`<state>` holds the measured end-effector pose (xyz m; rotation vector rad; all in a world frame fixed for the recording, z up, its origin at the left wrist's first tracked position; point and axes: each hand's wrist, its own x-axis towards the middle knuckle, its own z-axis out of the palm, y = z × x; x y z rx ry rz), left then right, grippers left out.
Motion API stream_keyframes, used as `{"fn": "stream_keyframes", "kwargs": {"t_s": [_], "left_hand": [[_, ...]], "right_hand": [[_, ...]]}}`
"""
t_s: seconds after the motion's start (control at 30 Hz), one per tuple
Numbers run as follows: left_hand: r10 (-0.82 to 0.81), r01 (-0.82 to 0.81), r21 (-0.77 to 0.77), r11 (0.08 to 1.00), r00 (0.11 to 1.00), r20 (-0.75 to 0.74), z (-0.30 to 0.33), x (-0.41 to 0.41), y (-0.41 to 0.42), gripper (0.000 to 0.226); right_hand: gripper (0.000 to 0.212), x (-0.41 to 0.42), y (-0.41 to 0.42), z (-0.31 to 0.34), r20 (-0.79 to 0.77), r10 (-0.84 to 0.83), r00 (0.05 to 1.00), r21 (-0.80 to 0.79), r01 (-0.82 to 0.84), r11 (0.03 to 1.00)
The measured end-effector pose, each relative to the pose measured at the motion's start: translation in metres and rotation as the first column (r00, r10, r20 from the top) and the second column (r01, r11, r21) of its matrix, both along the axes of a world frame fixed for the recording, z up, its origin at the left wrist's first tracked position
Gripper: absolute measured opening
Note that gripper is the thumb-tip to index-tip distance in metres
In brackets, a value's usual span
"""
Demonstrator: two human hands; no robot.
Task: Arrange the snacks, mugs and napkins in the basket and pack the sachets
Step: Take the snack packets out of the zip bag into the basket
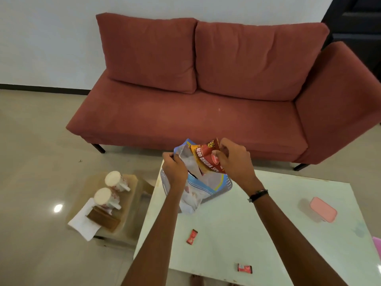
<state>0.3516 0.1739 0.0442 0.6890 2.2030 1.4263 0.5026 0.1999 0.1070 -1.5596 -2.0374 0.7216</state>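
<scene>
A grey perforated basket [228,185] stands at the far left corner of the white table [268,228]. Over it my right hand [235,159] grips a red and yellow snack packet [204,159]. My left hand [175,168] pinches the edge of a blue and white snack bag [190,195] that stands in the basket. Two red sachets [192,236] [244,267] lie on the table near me. Two white mugs [115,180] [105,198] lie on a low side table [132,195] to the left, beside a white napkin [82,223] and a brown napkin [103,218].
A pink lidded box [322,209] sits at the table's right side. A red sofa [206,104] stands behind the table. Glossy beige floor lies to the left.
</scene>
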Motion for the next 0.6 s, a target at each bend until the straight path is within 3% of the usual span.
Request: {"fn": "stream_keyframes", "kwargs": {"t_s": [0.13,0.23,0.4,0.5,0.6], "left_hand": [[0.027,-0.027,-0.017,0.999,0.999,-0.022,-0.029,-0.027,0.023,0.009],[0.070,-0.072,-0.047,0.996,0.997,-0.033,-0.054,-0.045,0.027,0.020],[-0.011,0.011,0.004,1.000,0.998,-0.063,-0.098,-0.048,0.036,0.015],[-0.030,0.031,0.011,0.999,0.997,-0.066,-0.121,-0.043,0.040,0.014],[-0.052,0.054,0.035,0.998,0.997,-0.058,-0.138,-0.042,0.040,0.007]], "right_hand": [[0.029,0.003,0.043,-0.010,-0.104,-0.154,0.982,0.094,0.164,0.982],[0.029,0.014,0.077,-0.031,-0.128,-0.246,0.961,0.109,0.261,0.959],[0.023,0.010,0.129,-0.133,0.113,-0.266,0.957,-0.121,0.279,0.953],[0.033,-0.004,0.144,-0.202,0.199,-0.186,0.962,-0.242,0.233,0.942],[0.013,-0.019,0.158,-0.257,0.300,-0.092,0.949,-0.266,0.176,0.948]]}}
